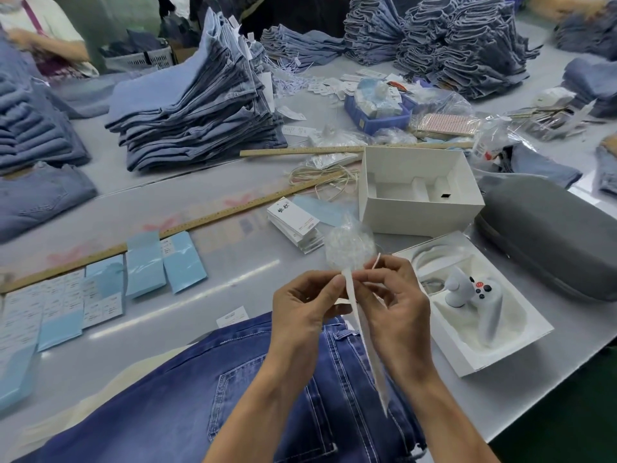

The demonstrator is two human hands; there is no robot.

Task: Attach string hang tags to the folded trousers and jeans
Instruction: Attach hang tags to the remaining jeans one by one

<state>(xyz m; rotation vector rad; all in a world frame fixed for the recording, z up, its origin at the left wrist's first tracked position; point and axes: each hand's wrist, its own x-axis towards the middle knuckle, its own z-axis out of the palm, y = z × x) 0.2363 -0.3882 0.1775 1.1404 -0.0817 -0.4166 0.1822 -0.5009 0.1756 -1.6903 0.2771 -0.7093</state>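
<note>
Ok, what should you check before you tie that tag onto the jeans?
1. Both hands hold the tag: ok, left hand and right hand pinch the hang tag.
2. String in the fingers: ok, white string sticks up from the right hand.
3. String threaded through the tag's hole: cannot tell, fingers cover it.
4. Jeans ready: ok, dark blue jeans lie under the hands.
5. Tag fixed to a belt loop: not ok, it hangs free.

dark blue jeans (253, 389), white tag (370, 349)
</note>
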